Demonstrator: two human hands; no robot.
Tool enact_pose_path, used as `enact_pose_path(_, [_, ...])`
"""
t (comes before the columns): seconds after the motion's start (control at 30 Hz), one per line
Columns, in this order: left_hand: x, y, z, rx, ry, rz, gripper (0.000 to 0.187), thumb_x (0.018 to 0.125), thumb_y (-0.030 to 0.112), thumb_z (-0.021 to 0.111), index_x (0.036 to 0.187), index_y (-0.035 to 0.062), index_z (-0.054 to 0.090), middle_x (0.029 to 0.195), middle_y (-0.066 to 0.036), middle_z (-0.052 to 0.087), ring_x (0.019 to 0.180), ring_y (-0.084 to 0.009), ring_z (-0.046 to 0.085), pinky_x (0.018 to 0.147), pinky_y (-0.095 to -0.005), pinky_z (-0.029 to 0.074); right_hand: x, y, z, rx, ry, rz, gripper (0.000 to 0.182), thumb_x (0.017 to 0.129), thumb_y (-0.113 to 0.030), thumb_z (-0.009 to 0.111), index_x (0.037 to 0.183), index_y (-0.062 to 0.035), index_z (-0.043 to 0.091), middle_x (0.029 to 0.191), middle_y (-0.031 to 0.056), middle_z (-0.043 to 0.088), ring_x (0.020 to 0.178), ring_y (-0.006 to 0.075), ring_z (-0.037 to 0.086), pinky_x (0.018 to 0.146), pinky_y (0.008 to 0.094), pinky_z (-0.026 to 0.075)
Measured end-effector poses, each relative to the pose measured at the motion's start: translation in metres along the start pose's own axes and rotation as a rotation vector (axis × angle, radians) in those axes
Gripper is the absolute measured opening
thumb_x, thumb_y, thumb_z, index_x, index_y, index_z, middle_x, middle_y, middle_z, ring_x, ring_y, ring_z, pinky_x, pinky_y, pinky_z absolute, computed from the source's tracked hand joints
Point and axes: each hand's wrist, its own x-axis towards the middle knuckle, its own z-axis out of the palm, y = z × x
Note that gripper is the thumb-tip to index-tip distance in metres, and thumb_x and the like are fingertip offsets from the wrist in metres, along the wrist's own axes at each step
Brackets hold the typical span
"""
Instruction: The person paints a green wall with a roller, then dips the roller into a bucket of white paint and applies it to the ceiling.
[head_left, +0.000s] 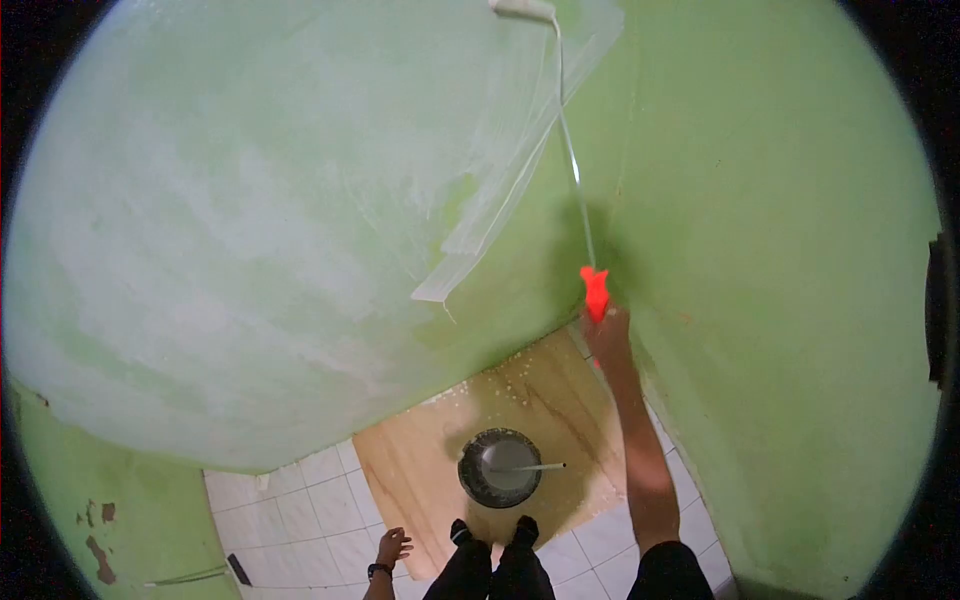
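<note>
overhead, the right hand [606, 328] is closed around the red handle [594, 290] of a paint roller [524, 9], whose thin rod runs up to the roller head against the green wall [780, 250], at the top of a whitish painted patch [300, 200]. the left hand [392, 546] hangs low, fingers loosely spread, holding nothing. a paint bucket [500, 467] stands on a board [420, 470] by the feet.

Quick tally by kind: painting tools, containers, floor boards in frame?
Paint roller, orange grip in the right hand: 1
Bucket with a stick across it: 1 bucket, 1 stick
Wooden board on the floor tiles: 1
Total: 4
The left hand holds nothing.
</note>
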Motion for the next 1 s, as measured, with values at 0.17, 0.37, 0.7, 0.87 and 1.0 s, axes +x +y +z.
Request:
enact_pose_path(0.17, [-0.007,-0.029,-0.006,-0.053,0.011,-0.107,0.040,0.090,0.033,0.049,0.122,0.0109,0.044,0.095,-0.009,0.062,0.070,-0.0199,0.064,0.055,-0.0321,0.050,-0.019,0.042,0.008,-0.080,0.032,0.023,0.014,0.077,-0.012,0.058,0.082,0.0011,0.055,0.060,0.0188,0.053,0.051,0.0322,0.052,0.046,0.0390,0.038])
enact_pose_path(0.37, [-0.013,-0.054,-0.013,-0.032,-0.013,-0.142,0.051,0.088,0.039,0.049,0.128,0.0090,0.037,0.103,-0.010,0.059,0.080,-0.0238,0.063,0.065,-0.0366,0.050,-0.179,0.115,0.037,-0.260,-0.105,-0.049,0.026,0.077,-0.018,0.060,0.096,-0.0011,0.055,0.068,0.0186,0.055,0.063,0.0349,0.053,0.059,0.0444,0.040])
enact_pose_path(0.7, [0.003,-0.058,-0.003,-0.034,0.034,-0.130,0.046,0.087,0.042,0.051,0.121,0.0120,0.044,0.096,-0.008,0.061,0.075,-0.0195,0.061,0.059,-0.0334,0.049,-0.089,0.040,0.031,-0.084,-0.067,0.069,0.016,0.079,-0.017,0.061,0.077,-0.0018,0.057,0.056,0.0123,0.054,0.048,0.0217,0.053,0.046,0.0336,0.040])
enact_pose_path(0.87, [0.020,-0.092,0.047,0.285,-0.134,-0.199,0.053,0.083,0.056,0.048,0.104,0.0089,0.059,0.092,-0.009,0.063,0.083,-0.0283,0.061,0.066,-0.0432,0.047,-0.076,0.017,0.067,0.483,-0.241,0.496,0.024,0.080,-0.018,0.063,0.064,-0.0026,0.055,0.051,0.0042,0.052,0.046,0.0110,0.050,0.043,0.0274,0.039])
enact_pose_path(1.0, [0.053,-0.128,0.105,0.801,-0.054,-0.221,0.097,0.061,0.068,0.061,0.123,-0.0006,0.031,0.118,-0.021,0.052,0.104,-0.0360,0.053,0.088,-0.0414,0.042,-0.146,0.075,0.140,0.436,-0.377,0.669,0.024,0.080,-0.017,0.062,0.061,-0.0053,0.052,0.050,0.0013,0.051,0.042,0.0102,0.048,0.039,0.0258,0.037])
